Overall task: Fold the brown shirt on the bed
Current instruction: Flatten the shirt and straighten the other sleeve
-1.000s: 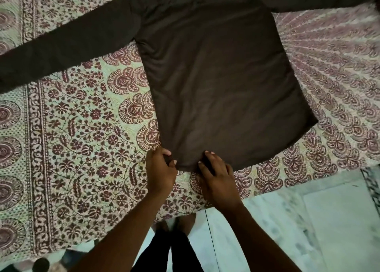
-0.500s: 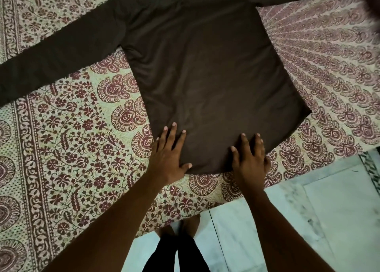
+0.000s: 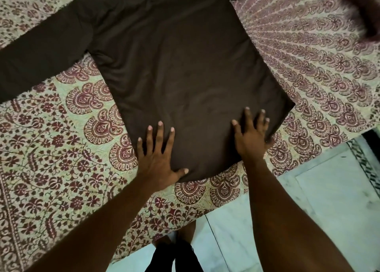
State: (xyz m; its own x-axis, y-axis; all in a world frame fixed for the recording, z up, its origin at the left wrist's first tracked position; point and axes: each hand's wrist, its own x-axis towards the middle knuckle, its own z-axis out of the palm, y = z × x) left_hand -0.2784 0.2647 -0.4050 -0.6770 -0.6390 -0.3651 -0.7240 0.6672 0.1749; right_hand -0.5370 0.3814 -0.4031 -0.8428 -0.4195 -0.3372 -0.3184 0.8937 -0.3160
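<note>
Item: one brown shirt [image 3: 181, 66], long-sleeved, laid flat on the bed [image 3: 51, 148] over a cream bedspread printed in maroon florals and paisley fans. Hem nearest us, close to the bed's edge; one sleeve [image 3: 41, 51] stretched out to the left, a second running off the top right of the view.

Changes recorded: a second earlier we pinched the hem at its middle with both hands close together. Half a second ago they had let go and lay flat near the hem. At this moment they had slid further up and apart across the lower body of the shirt.

Hands, two: our left hand [image 3: 158, 154] lay palm down, fingers straight and fanned wide, on the lower left corner of the shirt, thumb along the hem. Our right hand [image 3: 250, 136] lay palm down, fingers straight and spread, on the lower right part. Neither held any cloth.

Also counted: two bare forearms; pale marble floor [image 3: 329, 199] beside the bed; dark trouser legs [image 3: 174, 257] below; one blurred dark maroon thing [image 3: 366, 12] at the top right corner, which we could not identify.
</note>
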